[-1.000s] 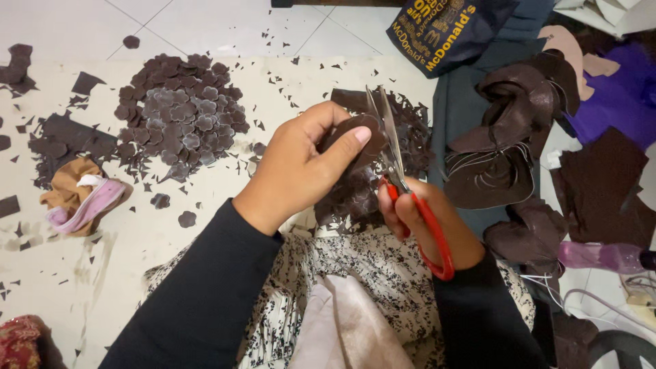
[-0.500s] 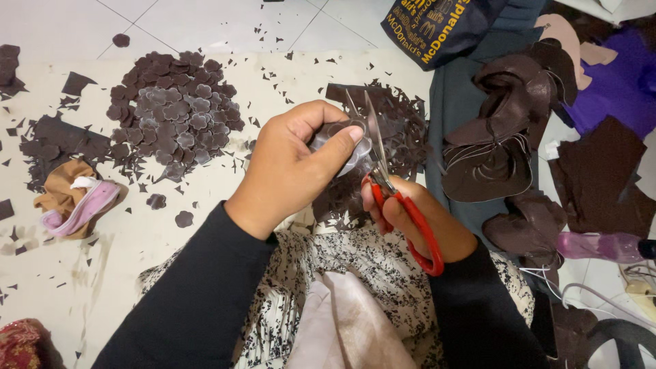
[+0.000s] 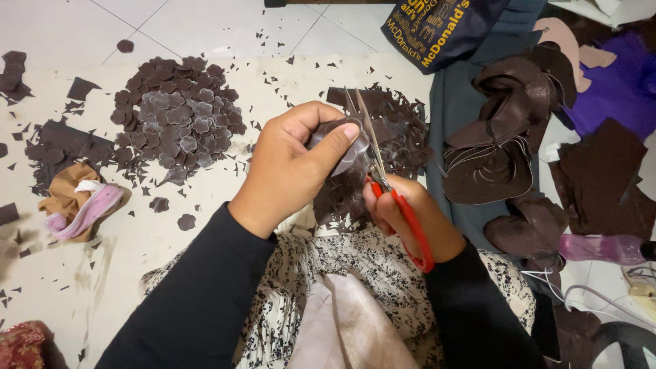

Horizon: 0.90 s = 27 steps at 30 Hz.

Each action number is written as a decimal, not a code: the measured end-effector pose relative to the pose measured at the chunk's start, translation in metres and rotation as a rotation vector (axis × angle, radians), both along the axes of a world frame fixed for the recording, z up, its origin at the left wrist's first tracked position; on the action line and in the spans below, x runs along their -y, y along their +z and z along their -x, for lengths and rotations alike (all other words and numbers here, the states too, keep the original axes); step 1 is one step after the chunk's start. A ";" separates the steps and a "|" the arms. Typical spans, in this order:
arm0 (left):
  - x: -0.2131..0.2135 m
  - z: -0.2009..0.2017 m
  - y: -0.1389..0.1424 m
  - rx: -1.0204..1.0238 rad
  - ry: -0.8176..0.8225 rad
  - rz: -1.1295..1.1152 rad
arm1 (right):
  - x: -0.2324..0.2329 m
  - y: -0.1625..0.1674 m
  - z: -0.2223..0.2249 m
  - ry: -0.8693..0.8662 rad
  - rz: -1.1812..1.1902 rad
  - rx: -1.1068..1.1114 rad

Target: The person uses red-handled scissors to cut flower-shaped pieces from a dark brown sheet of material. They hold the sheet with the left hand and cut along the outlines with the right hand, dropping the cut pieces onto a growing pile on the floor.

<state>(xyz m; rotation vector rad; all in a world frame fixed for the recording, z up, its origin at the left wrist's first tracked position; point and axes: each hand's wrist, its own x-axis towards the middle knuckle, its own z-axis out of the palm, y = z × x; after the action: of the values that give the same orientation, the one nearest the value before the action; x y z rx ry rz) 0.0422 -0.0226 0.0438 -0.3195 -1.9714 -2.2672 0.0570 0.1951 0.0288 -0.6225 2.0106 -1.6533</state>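
Note:
My left hand (image 3: 290,164) pinches a small dark brown fabric piece (image 3: 342,143) between thumb and fingers, above my lap. My right hand (image 3: 406,222) grips red-handled scissors (image 3: 383,181), whose metal blades point up and away along the right edge of the fabric piece. Below the hands, brown trimmings (image 3: 345,198) lie on my patterned skirt. A heap of cut brown flower shapes (image 3: 174,116) sits on the floor to the left.
Dark offcuts (image 3: 400,130) are scattered behind the hands. Brown leather-like pieces (image 3: 499,150) lie stacked at the right on grey cloth, near purple fabric (image 3: 618,89). A tan and pink cloth bundle (image 3: 78,201) rests at the left. A dark blue bag (image 3: 437,24) is at the top.
Both hands have shifted slightly left in the view. The fabric piece has turned in my left hand and the scissor blades sit closer against its edge.

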 end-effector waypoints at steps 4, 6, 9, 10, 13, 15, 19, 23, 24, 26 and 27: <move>-0.005 -0.001 -0.005 0.090 0.000 -0.099 | 0.007 -0.004 -0.003 -0.071 0.038 0.065; -0.007 0.000 -0.006 0.113 0.006 -0.135 | 0.010 -0.008 -0.006 -0.105 0.049 0.057; -0.009 0.001 -0.008 0.104 0.007 -0.164 | 0.010 -0.014 -0.007 -0.158 0.041 0.108; -0.010 0.001 -0.009 0.093 0.006 -0.168 | 0.009 -0.015 -0.006 -0.176 0.036 0.135; -0.008 0.001 -0.007 0.132 -0.011 -0.169 | 0.005 -0.018 -0.005 -0.159 0.053 0.161; -0.004 0.000 -0.004 0.147 -0.077 -0.117 | 0.001 -0.017 0.002 -0.182 0.073 0.169; -0.002 -0.007 0.003 0.050 -0.178 0.158 | -0.004 -0.008 0.005 -0.276 0.196 0.088; -0.013 -0.013 0.009 0.060 -0.259 0.357 | -0.002 0.005 0.005 -0.371 0.114 0.217; -0.016 -0.014 0.009 0.035 -0.249 0.416 | -0.002 0.008 0.005 -0.353 0.089 0.226; -0.020 -0.015 0.010 -0.021 -0.212 0.474 | -0.002 0.013 0.005 -0.364 0.032 0.198; -0.022 -0.014 0.010 -0.049 -0.183 0.471 | -0.003 0.014 0.006 -0.390 -0.002 0.163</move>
<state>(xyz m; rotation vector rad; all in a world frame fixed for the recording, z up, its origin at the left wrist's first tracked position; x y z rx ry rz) 0.0565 -0.0002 0.0538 -0.6144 -2.5235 -1.8322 0.0510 0.1977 0.0429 -0.0880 2.1061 -1.8481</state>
